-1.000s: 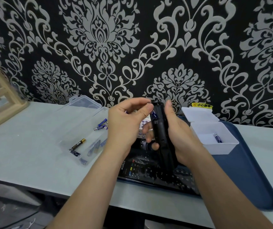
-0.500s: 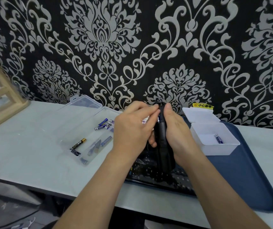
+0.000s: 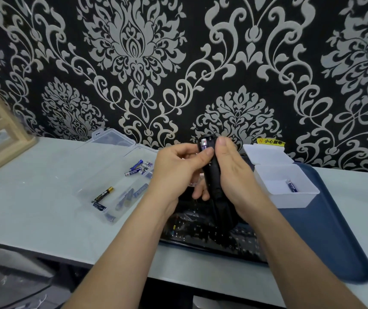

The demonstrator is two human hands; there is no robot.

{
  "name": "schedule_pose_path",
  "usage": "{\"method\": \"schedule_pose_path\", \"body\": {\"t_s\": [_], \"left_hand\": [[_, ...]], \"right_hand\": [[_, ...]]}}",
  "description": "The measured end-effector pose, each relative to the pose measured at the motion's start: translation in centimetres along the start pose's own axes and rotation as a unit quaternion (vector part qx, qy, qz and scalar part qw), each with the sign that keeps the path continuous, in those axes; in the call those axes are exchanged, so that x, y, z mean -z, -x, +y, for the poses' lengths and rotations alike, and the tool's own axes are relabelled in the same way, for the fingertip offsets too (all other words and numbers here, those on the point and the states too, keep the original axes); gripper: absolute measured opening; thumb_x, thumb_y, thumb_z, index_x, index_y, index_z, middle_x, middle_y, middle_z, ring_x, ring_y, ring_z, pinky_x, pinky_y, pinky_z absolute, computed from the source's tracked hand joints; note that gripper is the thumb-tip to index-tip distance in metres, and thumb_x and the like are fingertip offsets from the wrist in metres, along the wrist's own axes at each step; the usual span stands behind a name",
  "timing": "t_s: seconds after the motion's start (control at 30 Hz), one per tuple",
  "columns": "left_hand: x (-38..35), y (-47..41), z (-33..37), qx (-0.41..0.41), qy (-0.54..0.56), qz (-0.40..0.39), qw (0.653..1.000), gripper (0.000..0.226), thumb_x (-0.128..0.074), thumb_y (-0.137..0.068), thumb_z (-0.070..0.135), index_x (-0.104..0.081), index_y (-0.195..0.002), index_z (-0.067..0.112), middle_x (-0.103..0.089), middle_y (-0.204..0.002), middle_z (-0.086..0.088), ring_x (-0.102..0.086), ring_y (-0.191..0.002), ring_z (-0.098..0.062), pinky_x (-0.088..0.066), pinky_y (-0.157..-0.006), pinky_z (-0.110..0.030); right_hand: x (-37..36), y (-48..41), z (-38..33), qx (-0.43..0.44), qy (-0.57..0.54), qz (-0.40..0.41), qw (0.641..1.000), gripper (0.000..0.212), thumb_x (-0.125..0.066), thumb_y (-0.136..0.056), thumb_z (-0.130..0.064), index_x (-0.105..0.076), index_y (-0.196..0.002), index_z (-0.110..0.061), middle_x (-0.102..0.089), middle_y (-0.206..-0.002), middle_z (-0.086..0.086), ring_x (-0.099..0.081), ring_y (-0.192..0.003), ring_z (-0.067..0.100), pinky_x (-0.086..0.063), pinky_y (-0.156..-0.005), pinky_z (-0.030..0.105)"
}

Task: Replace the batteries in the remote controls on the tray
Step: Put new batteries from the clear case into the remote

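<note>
Our left hand [image 3: 176,172] has drawn back, its fingers now pinching a silver-and-blue cylindrical battery [image 3: 203,144] atop the slim black plastic remote [image 3: 212,172], which our right hand [image 3: 236,172] clasps.

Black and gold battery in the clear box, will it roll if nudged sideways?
Probably: the black and gold battery is a smooth cylinder lying on its side. A wall of the clear box would likely stop it. Slim, probably light.

Black damask wallpaper [image 3: 134,63] behind pale tabletop [image 3: 33,197], wooden frame [image 3: 2,139] at left.
</note>
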State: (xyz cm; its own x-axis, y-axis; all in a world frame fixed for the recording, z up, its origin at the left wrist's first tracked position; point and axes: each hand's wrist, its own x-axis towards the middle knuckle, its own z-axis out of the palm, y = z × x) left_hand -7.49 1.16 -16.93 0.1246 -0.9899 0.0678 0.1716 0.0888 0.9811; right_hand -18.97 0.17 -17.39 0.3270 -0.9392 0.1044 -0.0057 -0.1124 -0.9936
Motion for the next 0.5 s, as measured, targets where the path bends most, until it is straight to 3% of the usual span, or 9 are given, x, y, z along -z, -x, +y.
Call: {"method": "schedule_pose_path", "body": {"t_s": [0.17,0.27,0.33,0.43,0.5], "left_hand": [[0.1,-0.2,-0.3,0.009,-0.005,0.012,1.000,0.016,-0.066,-0.087,0.005,-0.061,-0.077,-0.006,-0.047,-0.049,-0.011,-0.040,-0.030,-0.021,-0.039,-0.038,-0.031],[0.5,-0.5,0.0,0.066,-0.007,-0.005,0.998,0.009,-0.064,-0.088,0.009,-0.062,-0.096,0.005,-0.044,-0.051,-0.007,-0.040,-0.037,-0.018,-0.032,-0.041,-0.021],[1.2,-1.0,0.2,0.118,0.040,-0.012,0.992,0.025,-0.054,-0.087,0.001,-0.058,-0.109,0.012,-0.046,-0.060,-0.001,-0.041,-0.048,-0.010,-0.025,-0.042,-0.021],[2.3,-1.2,0.3,0.127,0.141,-0.062,0.980,0.041,-0.038,-0.085,-0.018,-0.051,-0.114,0.007,-0.054,-0.073,-0.007,-0.054,-0.063,-0.014,-0.047,-0.053,-0.021],[2.4,-1.0,0.2,0.095,0.140,-0.062,0.984,0.034,-0.037,-0.091,-0.018,-0.052,-0.112,0.004,-0.060,-0.081,-0.012,-0.062,-0.072,-0.018,-0.058,-0.069,-0.024]], "right_hand": [[-0.5,-0.2,0.1,0.010,0.010,-0.009,1.000,0.030,-0.026,-0.107,-0.035,-0.037,-0.107,-0.007,-0.060,-0.058,0.004,-0.056,-0.043,0.018,-0.045,-0.044,0.027],[0.2,-0.5,0.2,-0.047,-0.060,-0.013,0.997,0.024,-0.034,-0.107,-0.031,-0.043,-0.115,-0.011,-0.062,-0.062,0.008,-0.057,-0.046,0.021,-0.046,-0.044,0.028],[0.9,-0.6,0.2,-0.110,-0.139,-0.005,0.984,0.020,-0.041,-0.105,-0.027,-0.049,-0.116,-0.012,-0.064,-0.067,0.012,-0.057,-0.047,0.022,-0.045,-0.042,0.027],[1.8,-0.9,0.7,-0.166,-0.176,0.017,0.970,0.010,-0.050,-0.101,-0.016,-0.053,-0.109,-0.012,-0.065,-0.066,0.011,-0.056,-0.047,0.019,-0.045,-0.040,0.025],[1.9,-1.0,1.0,-0.178,-0.169,0.021,0.969,0.007,-0.053,-0.100,-0.013,-0.056,-0.106,-0.011,-0.065,-0.066,0.010,-0.058,-0.049,0.018,-0.047,-0.041,0.025]]}}
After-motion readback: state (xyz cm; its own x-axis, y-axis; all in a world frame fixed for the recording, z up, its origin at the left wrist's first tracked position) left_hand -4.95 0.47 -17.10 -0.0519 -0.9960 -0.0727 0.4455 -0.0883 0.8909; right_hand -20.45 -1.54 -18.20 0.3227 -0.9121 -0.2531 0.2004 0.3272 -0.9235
